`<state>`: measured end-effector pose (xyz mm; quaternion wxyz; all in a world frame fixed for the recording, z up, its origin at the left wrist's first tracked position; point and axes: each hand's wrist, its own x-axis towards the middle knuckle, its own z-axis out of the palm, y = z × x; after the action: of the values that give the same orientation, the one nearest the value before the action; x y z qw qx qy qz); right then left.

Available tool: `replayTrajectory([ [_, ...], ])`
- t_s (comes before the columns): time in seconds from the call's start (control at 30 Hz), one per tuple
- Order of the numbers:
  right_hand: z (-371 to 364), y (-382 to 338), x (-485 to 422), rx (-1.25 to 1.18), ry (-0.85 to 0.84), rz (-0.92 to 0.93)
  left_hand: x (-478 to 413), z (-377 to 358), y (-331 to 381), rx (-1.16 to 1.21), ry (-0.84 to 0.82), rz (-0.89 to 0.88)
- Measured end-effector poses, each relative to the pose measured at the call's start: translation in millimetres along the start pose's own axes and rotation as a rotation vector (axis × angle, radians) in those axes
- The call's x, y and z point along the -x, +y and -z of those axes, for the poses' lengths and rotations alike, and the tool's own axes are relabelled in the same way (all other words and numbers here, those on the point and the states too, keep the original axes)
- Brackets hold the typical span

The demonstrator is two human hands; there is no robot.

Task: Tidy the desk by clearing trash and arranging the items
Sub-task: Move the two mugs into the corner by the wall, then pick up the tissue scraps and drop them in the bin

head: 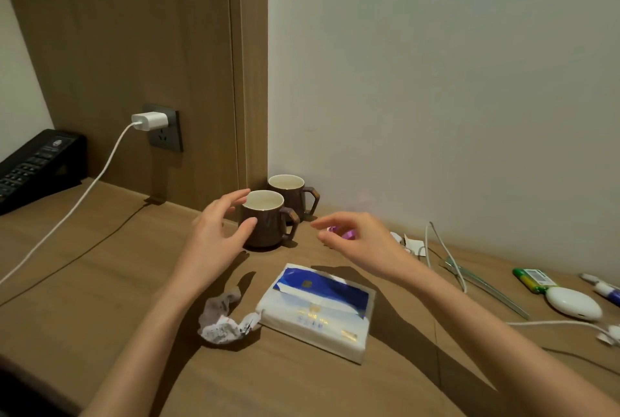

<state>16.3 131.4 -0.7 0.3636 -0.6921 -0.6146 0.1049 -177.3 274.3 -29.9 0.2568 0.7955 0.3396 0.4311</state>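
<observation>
Two brown mugs stand in the desk's back corner, the nearer mug (268, 220) in front of the farther mug (292, 192). My left hand (219, 232) is open beside the nearer mug, its fingers spread around the mug's left side, touching or almost touching it. My right hand (355, 239) hovers to the right of the mugs, its fingers curled on a small purple wrapper (342, 232). A crumpled wrapper (223, 321) lies by a blue and white tissue pack (320, 311) near the front.
A black phone (33, 165) sits at the far left. A white charger (151, 120) is plugged in, its cable trailing across the wooden desk (100, 265). On the right lie white cables (446, 255), paper scraps (414, 244), a green battery pack (533, 279), a white case (573, 304), a pen (604, 289).
</observation>
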Motion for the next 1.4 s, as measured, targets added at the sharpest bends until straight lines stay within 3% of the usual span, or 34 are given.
replayTrajectory([
  [0.3, -31.9, 2.2, 70.3, 0.372, -0.331, 0.057, 63.6, 6.2, 14.2, -0.084, 0.006, 0.069],
  [0.63, -23.4, 18.3, 102.5, 0.536, -0.251, 0.004, 113.4, -2.1, 12.6, -0.384, -0.168, 0.245],
  [0.93, 26.1, 30.3, 127.1, 0.529, -0.295, -0.183, 117.2, -17.6, 13.8, -0.290, -0.178, 0.141],
  [1.13, 29.6, 25.1, 100.1, 0.304, 0.023, -0.052, 116.7, -19.7, 11.9, -0.191, -0.188, 0.047],
  [1.4, -2.8, 36.6, 4.1, 0.297, 0.096, -0.102, 119.5, -21.5, 7.7, -0.186, -0.167, -0.065],
])
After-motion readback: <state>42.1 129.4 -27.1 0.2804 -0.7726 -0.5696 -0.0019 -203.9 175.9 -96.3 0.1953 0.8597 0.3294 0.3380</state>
